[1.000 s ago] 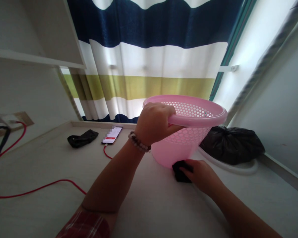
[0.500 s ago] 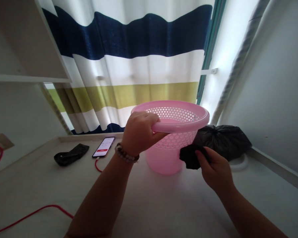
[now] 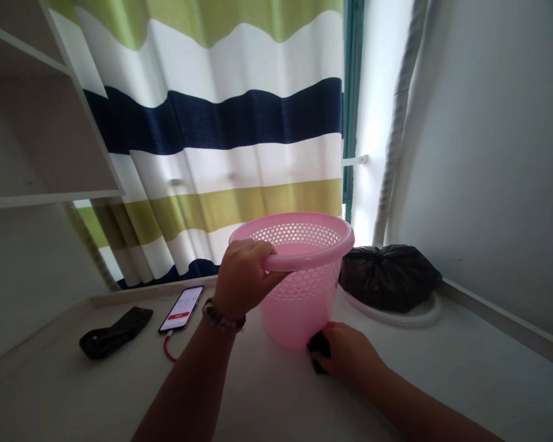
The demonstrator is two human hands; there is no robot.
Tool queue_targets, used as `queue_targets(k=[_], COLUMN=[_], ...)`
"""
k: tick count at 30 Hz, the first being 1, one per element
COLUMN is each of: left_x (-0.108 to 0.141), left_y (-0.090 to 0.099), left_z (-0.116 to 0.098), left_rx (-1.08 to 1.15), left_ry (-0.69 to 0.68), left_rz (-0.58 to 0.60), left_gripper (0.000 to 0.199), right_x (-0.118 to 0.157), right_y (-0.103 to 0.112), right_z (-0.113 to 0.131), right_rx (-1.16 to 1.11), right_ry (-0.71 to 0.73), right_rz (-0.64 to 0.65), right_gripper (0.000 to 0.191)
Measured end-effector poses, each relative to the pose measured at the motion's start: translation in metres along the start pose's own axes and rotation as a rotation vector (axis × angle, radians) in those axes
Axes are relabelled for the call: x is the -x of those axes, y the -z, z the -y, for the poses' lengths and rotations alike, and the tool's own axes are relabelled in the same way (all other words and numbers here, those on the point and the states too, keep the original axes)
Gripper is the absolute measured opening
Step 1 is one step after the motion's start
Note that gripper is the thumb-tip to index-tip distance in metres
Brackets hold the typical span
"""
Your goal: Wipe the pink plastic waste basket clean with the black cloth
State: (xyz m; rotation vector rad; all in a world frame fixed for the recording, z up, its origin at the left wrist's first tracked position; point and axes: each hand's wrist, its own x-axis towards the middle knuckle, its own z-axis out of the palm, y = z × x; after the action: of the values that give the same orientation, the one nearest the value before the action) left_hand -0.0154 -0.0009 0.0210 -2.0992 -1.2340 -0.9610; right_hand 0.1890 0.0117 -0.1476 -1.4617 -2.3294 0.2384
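Observation:
A pink plastic basket (image 3: 299,313) with a perforated upper wall stands on the white surface. My left hand (image 3: 244,273) grips its rim on the near left side, fingers over the edge and thumb beneath. Low on the basket's right side, my right hand (image 3: 350,356) is closed on a crumpled black cloth (image 3: 320,348), which is against or very close to the lower wall. Part of the cloth is hidden by the fingers. The inside bottom of the basket is out of sight.
A phone (image 3: 181,309) with a lit screen lies at left, a red cable (image 3: 168,348) plugged into it. Beside it is a flat black bundle (image 3: 115,331). A filled black plastic bag (image 3: 389,276) sits on a white ring-shaped rim (image 3: 410,319) at right. A striped curtain (image 3: 221,166) hangs behind.
My right hand has moved down and left with the black cloth, from the basket's upper right side to near its base. My left hand keeps its hold on the rim. The view has shifted.

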Motion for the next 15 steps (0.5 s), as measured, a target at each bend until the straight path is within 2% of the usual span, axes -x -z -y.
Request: queue_targets(k=[5, 9, 12, 15], left_x=[0.001, 0.002, 0.001, 0.002], left_y=[0.003, 0.004, 0.004, 0.005], left_z=[0.000, -0.001, 0.000, 0.001], left_rx=[0.004, 0.001, -0.008, -0.010], left_ry=[0.004, 0.009, -0.001, -0.010], left_rz=[0.021, 0.028, 0.028, 0.039], left_gripper=[0.034, 0.037, 0.036, 0.034], right_x=[-0.004, -0.004, -0.002, 0.001], right_y=[0.001, 0.013, 0.024, 0.033], right_z=[-0.002, 0.005, 0.006, 0.003], right_rx=[-0.018, -0.327, -0.584, -0.700], right_ry=[-0.043, 0.003, 0.051, 0.104], right_rz=[-0.010, -0.059, -0.188, -0.400], right_gripper=[0.021, 0.033, 0.036, 0.027])
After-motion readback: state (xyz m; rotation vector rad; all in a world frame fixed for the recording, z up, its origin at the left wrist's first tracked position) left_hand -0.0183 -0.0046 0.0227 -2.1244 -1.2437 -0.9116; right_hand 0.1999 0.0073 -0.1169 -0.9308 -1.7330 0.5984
